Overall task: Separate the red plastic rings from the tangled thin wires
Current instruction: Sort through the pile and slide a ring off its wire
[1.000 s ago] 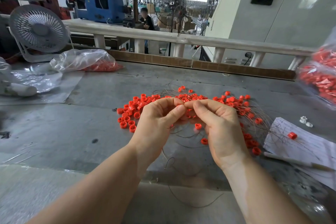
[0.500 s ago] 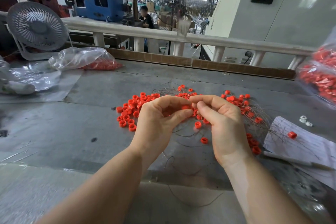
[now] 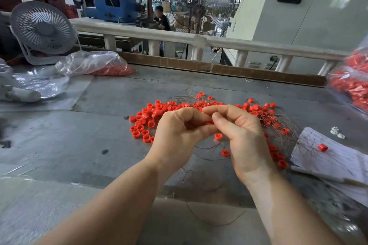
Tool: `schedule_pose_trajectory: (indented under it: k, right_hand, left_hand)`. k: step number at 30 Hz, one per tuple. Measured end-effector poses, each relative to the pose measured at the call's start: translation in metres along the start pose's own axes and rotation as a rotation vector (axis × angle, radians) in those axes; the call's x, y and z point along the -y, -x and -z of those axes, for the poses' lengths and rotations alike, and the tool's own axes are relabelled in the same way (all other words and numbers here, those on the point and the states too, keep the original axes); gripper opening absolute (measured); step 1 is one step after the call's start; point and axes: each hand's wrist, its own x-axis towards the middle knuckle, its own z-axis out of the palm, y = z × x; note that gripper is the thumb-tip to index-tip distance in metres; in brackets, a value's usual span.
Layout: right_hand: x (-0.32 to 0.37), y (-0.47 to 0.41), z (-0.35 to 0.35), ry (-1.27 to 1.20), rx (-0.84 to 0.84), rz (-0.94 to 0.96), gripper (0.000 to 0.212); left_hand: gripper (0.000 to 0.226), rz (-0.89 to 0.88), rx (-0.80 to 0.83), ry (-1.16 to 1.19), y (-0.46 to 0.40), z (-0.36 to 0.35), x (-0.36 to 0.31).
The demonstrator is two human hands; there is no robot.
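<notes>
Many red plastic rings (image 3: 146, 119) lie scattered on the grey table (image 3: 59, 145), a loose heap at the left and others caught in thin brown wires (image 3: 282, 123) at the right. My left hand (image 3: 179, 137) and right hand (image 3: 241, 133) meet above the middle of the pile, fingers curled toward each other. Between the fingertips a red ring (image 3: 209, 123) shows, pinched together with wire. Single rings (image 3: 218, 136) lie just under my hands, and wire loops (image 3: 199, 191) trail toward the table's near edge.
A clear bag with red rings (image 3: 95, 63) lies at the back left, near a white fan (image 3: 42, 28). Another bag of rings (image 3: 352, 83) hangs at the right edge. A written paper sheet (image 3: 334, 157) carries one ring (image 3: 322, 147); two white parts (image 3: 337, 132) lie beside it.
My hands have stayed together over the pile, with the fingertips working closer and the right fingers curling over the left. The view has shifted slightly.
</notes>
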Motion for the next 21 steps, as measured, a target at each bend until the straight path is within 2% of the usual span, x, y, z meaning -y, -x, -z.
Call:
schedule_pose_trajectory:
  k: [3, 7, 10, 15, 21]
  right_hand:
    - [0.0013, -0.0013, 0.0018, -0.086, 0.0, 0.01, 0.019]
    - [0.0046, 0.0003, 0.0014, -0.102, 0.047, 0.086, 0.018]
    - [0.0066, 0.0019, -0.0012, -0.081, 0.064, 0.134, 0.024]
    - [0.0076, 0.0023, -0.0001, -0.146, 0.042, 0.095, 0.014]
    - [0.0072, 0.0004, 0.0024, -0.175, 0.005, 0.074, 0.015]
  left_hand:
    - [0.014, 0.208, -0.028, 0.306, -0.0016, 0.0018, -0.0006]
    - [0.027, 0.332, -0.005, 0.358, -0.0033, 0.0029, -0.0031]
    - [0.028, 0.338, -0.008, 0.338, -0.0027, 0.0028, -0.0042]
    - [0.032, 0.351, 0.023, 0.414, -0.0027, 0.0037, -0.0065]
    - [0.013, 0.296, 0.1, 0.481, -0.0021, 0.0067, -0.0057]
